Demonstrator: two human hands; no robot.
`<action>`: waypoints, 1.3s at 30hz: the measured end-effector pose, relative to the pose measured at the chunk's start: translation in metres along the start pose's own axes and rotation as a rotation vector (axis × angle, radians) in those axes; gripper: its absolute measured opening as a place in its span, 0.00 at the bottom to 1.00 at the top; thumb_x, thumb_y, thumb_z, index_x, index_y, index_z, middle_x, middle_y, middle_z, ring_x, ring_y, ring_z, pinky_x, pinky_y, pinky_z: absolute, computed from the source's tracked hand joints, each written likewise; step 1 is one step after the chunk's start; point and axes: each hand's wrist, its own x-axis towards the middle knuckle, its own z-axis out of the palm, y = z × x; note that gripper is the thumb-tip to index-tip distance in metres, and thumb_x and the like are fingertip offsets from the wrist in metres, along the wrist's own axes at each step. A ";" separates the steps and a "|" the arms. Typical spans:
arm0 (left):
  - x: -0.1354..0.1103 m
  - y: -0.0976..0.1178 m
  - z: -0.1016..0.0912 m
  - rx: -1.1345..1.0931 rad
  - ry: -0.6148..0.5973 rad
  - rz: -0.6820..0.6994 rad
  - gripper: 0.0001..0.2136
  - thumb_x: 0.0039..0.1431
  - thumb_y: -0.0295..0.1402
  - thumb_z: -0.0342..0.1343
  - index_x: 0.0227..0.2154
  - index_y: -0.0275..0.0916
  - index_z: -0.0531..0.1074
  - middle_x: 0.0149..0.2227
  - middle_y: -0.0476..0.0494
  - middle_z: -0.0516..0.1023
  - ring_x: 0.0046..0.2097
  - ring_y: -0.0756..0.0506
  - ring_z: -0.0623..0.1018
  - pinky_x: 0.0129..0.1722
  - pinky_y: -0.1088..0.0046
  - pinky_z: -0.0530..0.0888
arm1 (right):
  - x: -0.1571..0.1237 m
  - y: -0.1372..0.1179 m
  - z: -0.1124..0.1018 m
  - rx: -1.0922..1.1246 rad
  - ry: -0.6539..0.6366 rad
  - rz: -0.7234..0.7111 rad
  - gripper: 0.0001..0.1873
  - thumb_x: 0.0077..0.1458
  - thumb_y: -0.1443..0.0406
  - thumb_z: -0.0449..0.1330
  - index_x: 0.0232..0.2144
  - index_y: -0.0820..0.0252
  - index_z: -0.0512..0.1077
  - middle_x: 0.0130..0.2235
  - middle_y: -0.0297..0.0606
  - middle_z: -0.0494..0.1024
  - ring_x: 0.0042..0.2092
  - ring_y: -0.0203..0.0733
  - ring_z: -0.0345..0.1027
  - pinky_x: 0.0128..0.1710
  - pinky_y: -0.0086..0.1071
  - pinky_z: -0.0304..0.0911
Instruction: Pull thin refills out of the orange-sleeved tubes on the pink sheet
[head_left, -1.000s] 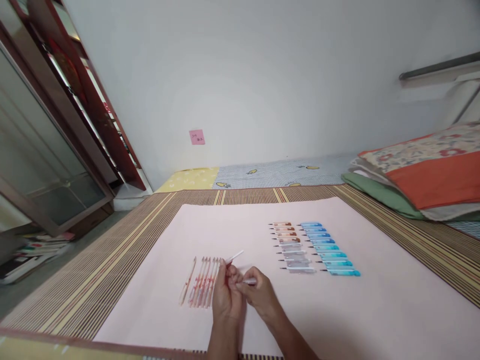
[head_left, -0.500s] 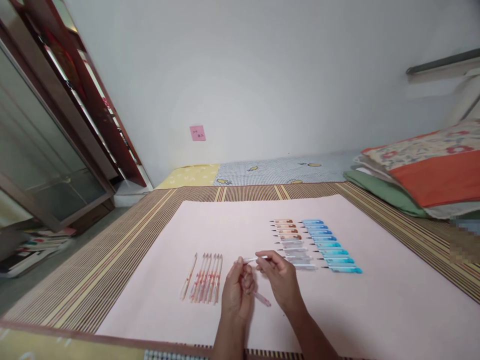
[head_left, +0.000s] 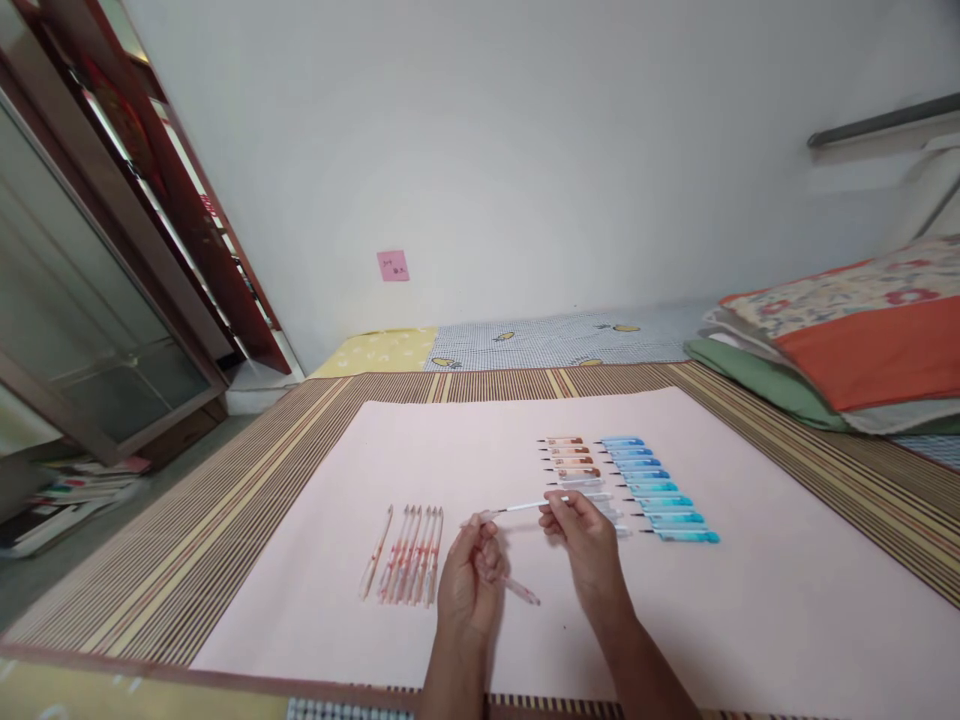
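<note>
My left hand (head_left: 471, 570) is closed, its thumb and forefinger pinching a small translucent pen piece (head_left: 478, 517). A pinkish pen barrel (head_left: 523, 592) juts out below that hand; whether its fingers hold it or it lies on the paper, I cannot tell. Between my hands stretches a thin white pen refill (head_left: 525, 507), its dark tip at the translucent piece. The fingers of my right hand (head_left: 585, 545) are shut on the refill's other end. To the left lie several pale pens with reddish markings (head_left: 411, 555), tips pointing away from me.
Right of centre, brown pens (head_left: 574, 458), greyish pens (head_left: 600, 495) and blue pens (head_left: 664, 490) lie in two columns, partly behind my right hand. Pink paper (head_left: 330, 620) covers a striped mat (head_left: 225, 520). Folded bedding (head_left: 862, 340) is piled at the right, against the wall side.
My right hand has moved right and slightly up, away from the left one. More of the white refill now shows between them. The left hand has barely moved.
</note>
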 end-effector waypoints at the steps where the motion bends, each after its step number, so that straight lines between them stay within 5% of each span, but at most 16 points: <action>1: 0.001 0.001 -0.001 -0.007 0.006 0.002 0.10 0.49 0.29 0.72 0.28 0.31 0.76 0.25 0.47 0.78 0.17 0.59 0.62 0.15 0.84 0.57 | 0.001 0.000 -0.002 0.018 0.015 0.005 0.24 0.45 0.44 0.71 0.31 0.58 0.78 0.28 0.37 0.80 0.28 0.40 0.71 0.29 0.33 0.66; 5: 0.000 0.003 -0.001 -0.022 0.007 -0.008 0.10 0.49 0.30 0.73 0.28 0.31 0.78 0.25 0.48 0.77 0.17 0.59 0.61 0.15 0.85 0.57 | 0.002 -0.001 -0.007 0.111 0.022 0.041 0.24 0.45 0.45 0.72 0.31 0.58 0.76 0.30 0.37 0.80 0.29 0.39 0.71 0.30 0.32 0.66; 10: -0.004 0.001 0.002 0.046 -0.042 -0.008 0.17 0.44 0.34 0.77 0.35 0.29 0.82 0.37 0.38 0.83 0.22 0.59 0.66 0.17 0.84 0.61 | 0.000 0.012 0.000 0.080 -0.019 0.121 0.27 0.41 0.44 0.73 0.30 0.59 0.77 0.29 0.39 0.81 0.27 0.37 0.68 0.27 0.30 0.63; 13: -0.004 -0.001 0.000 0.092 -0.077 -0.016 0.18 0.45 0.35 0.77 0.37 0.30 0.83 0.30 0.42 0.81 0.21 0.58 0.64 0.17 0.85 0.59 | -0.007 0.022 0.011 -0.019 -0.128 0.128 0.26 0.38 0.44 0.73 0.27 0.60 0.77 0.25 0.37 0.79 0.24 0.37 0.66 0.24 0.31 0.61; 16: -0.001 -0.004 -0.004 0.112 -0.090 -0.017 0.20 0.46 0.36 0.76 0.39 0.29 0.83 0.20 0.50 0.72 0.20 0.59 0.61 0.17 0.86 0.58 | -0.014 0.022 0.018 -0.119 -0.242 0.063 0.21 0.43 0.48 0.71 0.24 0.59 0.75 0.21 0.33 0.74 0.23 0.36 0.64 0.24 0.31 0.60; 19: 0.003 -0.007 -0.006 0.104 -0.050 0.010 0.20 0.43 0.35 0.77 0.37 0.28 0.84 0.20 0.51 0.71 0.21 0.58 0.62 0.18 0.86 0.59 | -0.019 0.016 0.017 -0.203 -0.310 0.008 0.16 0.47 0.51 0.68 0.25 0.58 0.76 0.24 0.33 0.76 0.26 0.39 0.67 0.28 0.33 0.64; 24: 0.007 -0.014 -0.004 0.100 0.062 0.056 0.15 0.42 0.31 0.77 0.32 0.27 0.83 0.27 0.43 0.78 0.24 0.56 0.68 0.20 0.83 0.63 | -0.020 0.003 0.009 -0.399 -0.241 -0.192 0.15 0.57 0.56 0.61 0.43 0.55 0.79 0.42 0.42 0.82 0.45 0.49 0.75 0.48 0.41 0.70; 27: 0.008 -0.018 -0.004 0.120 0.045 0.043 0.12 0.44 0.31 0.76 0.29 0.29 0.82 0.25 0.44 0.77 0.25 0.54 0.68 0.21 0.81 0.63 | -0.018 -0.008 0.011 -0.590 -0.350 -0.408 0.15 0.63 0.59 0.57 0.48 0.52 0.77 0.48 0.43 0.80 0.50 0.49 0.72 0.53 0.42 0.65; 34: 0.010 -0.020 -0.006 0.194 0.057 0.053 0.15 0.42 0.36 0.77 0.24 0.31 0.79 0.21 0.48 0.72 0.23 0.54 0.65 0.20 0.80 0.60 | -0.002 -0.031 0.031 -1.191 -0.626 -0.561 0.14 0.65 0.70 0.54 0.30 0.57 0.76 0.36 0.38 0.76 0.39 0.42 0.68 0.40 0.36 0.57; 39: 0.010 -0.018 -0.004 0.180 0.060 0.057 0.15 0.45 0.37 0.76 0.26 0.31 0.79 0.21 0.49 0.72 0.22 0.55 0.65 0.21 0.80 0.64 | 0.020 -0.035 0.033 -1.162 -0.739 -0.600 0.12 0.62 0.71 0.57 0.28 0.57 0.75 0.36 0.37 0.77 0.39 0.41 0.68 0.39 0.33 0.56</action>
